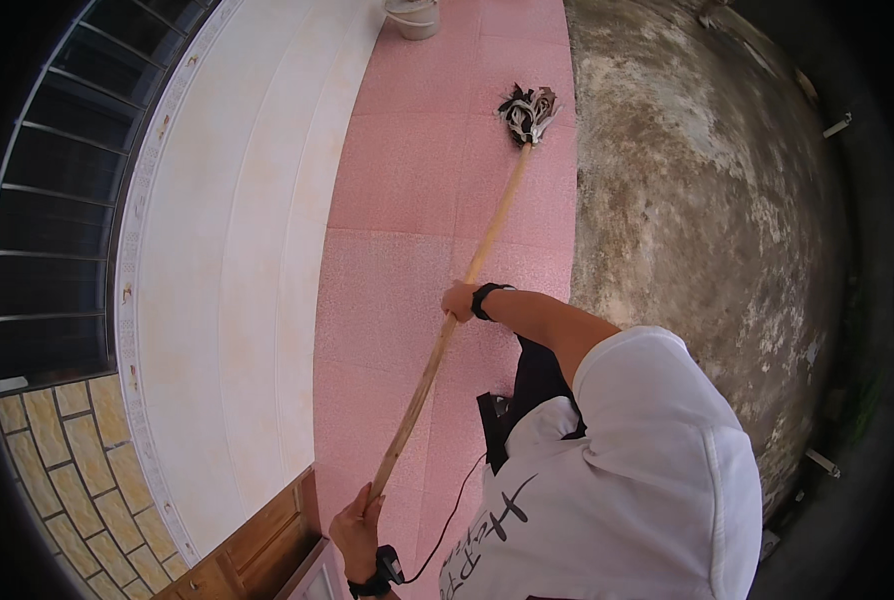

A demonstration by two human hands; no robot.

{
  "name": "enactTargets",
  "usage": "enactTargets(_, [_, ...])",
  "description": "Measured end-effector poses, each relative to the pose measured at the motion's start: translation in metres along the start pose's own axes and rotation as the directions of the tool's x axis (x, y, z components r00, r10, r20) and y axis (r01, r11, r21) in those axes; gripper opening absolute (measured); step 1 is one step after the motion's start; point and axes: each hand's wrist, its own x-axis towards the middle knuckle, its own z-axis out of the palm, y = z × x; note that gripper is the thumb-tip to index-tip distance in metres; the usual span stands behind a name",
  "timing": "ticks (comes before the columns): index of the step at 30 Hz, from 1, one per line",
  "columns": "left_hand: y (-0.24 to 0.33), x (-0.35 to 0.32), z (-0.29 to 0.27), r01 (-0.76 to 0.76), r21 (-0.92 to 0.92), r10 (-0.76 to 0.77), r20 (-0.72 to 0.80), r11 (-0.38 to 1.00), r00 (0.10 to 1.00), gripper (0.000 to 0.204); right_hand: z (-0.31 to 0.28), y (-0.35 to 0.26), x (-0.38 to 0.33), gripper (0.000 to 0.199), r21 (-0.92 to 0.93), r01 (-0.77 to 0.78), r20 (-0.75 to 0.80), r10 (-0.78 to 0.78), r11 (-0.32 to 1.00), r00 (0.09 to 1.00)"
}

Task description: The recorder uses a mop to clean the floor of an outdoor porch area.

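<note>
Holding a long wooden mop handle point(454, 325) with both hands, the person stands on a pink tiled floor point(407, 200) with the mop head point(529, 111) resting on the tiles well ahead of the forward grip. The right hand point(459, 300) is clenched around the handle about midway along it, and the left hand point(355, 530) is wrapped around the handle's near end, close to the body.

Judging by this, 2 things could go wrong. A thin black cable point(454, 520) hangs from the device on the left wrist, just beside the rear grip, so a wide swing of the handle could snag it. A pale bucket point(414, 17) stands beyond the mop head near the white wall point(237, 230); a long push forward could knock it. The rough stained wall point(687, 200) lies to the right of the forward grip, and a sideways sweep might scrape the strands against it.

The right arm reaches forward, the forearm bare, a dark band at the wrist. The left arm is bent close to the body, the hand low beside a wooden door point(267, 540), with a black strap at the wrist.
</note>
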Motion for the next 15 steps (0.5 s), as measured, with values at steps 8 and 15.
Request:
enactTargets(8, [-0.085, -0.228, -0.095, 0.274, -0.222, -0.280, 0.005, 0.936, 0.960, 0.028, 0.065, -0.265, -0.013, 0.023, 0.381, 0.437, 0.207, -0.536, 0.815, 0.818])
enactTargets(15, [-0.172, -0.337, -0.119, 0.654, -0.317, -0.680, 0.035, 0.687, 0.732, 0.032, 0.119, -0.387, -0.038, 0.026, 0.364, 0.550, 0.191, -0.638, 0.752, 0.746])
